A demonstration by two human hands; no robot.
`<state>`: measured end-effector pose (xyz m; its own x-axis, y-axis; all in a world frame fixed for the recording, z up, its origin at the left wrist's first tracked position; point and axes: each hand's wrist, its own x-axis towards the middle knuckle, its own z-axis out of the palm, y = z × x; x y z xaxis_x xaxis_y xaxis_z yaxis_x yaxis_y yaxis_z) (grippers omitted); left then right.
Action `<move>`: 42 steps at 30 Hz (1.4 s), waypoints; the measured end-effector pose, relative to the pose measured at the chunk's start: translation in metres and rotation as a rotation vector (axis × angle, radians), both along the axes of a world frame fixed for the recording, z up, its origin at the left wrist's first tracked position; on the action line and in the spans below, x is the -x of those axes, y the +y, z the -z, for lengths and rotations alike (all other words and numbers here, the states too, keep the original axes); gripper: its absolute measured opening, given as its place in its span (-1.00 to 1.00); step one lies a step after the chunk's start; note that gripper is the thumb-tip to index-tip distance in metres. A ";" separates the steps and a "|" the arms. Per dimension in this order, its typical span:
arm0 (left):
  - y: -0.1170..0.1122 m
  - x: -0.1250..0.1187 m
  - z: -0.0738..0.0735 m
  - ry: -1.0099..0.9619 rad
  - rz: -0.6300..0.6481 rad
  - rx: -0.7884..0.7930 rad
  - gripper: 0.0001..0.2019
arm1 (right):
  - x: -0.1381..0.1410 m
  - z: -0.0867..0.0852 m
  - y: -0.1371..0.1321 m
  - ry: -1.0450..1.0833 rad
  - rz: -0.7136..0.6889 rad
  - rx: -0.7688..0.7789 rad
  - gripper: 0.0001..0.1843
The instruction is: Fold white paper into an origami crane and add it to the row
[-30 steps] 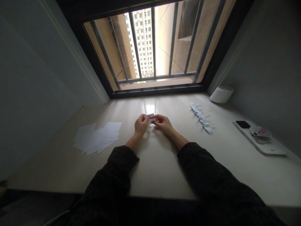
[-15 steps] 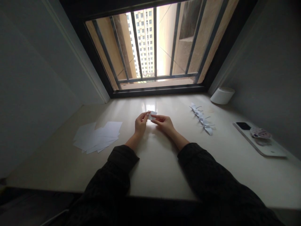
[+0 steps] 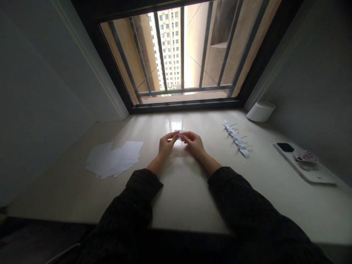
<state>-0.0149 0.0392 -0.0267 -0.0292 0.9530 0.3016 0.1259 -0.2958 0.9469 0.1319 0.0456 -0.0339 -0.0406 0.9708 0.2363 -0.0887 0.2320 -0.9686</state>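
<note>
Between my two hands is a small folded piece of white paper [image 3: 180, 131], mostly covered by my fingers. My left hand [image 3: 166, 144] pinches it from the left, thumb and fingertips together. From the right, my right hand [image 3: 194, 143] grips it the same way, and the two thumbs nearly meet. To the right lies a row of several folded paper cranes [image 3: 236, 138], their wings and points sticking out. A loose pile of white paper sheets [image 3: 115, 159] is spread out to the left of my left hand.
A phone [image 3: 302, 165] with a cartoon-like grip on its back lies at the far right. Near the right wall stands a white rounded container [image 3: 260, 112]. Behind the pale sill surface [image 3: 187, 205] is a barred window [image 3: 181, 55] with a dark frame.
My hands have drawn closer together on the folded paper, and both thumbs now meet over its near edge. Less of the paper shows. The other things have stayed put.
</note>
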 end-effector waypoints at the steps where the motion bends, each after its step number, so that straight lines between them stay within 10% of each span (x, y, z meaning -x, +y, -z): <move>1: 0.000 0.000 0.000 0.002 0.000 -0.001 -0.65 | 0.000 -0.001 0.000 0.001 0.029 0.014 -0.61; 12: -0.001 -0.007 0.003 -0.067 0.044 0.017 -0.69 | 0.002 -0.010 -0.006 0.109 0.239 0.065 -0.65; 42: 0.004 -0.007 0.006 -0.424 -0.031 0.185 -0.64 | 0.001 -0.005 -0.003 0.194 0.119 0.127 -0.68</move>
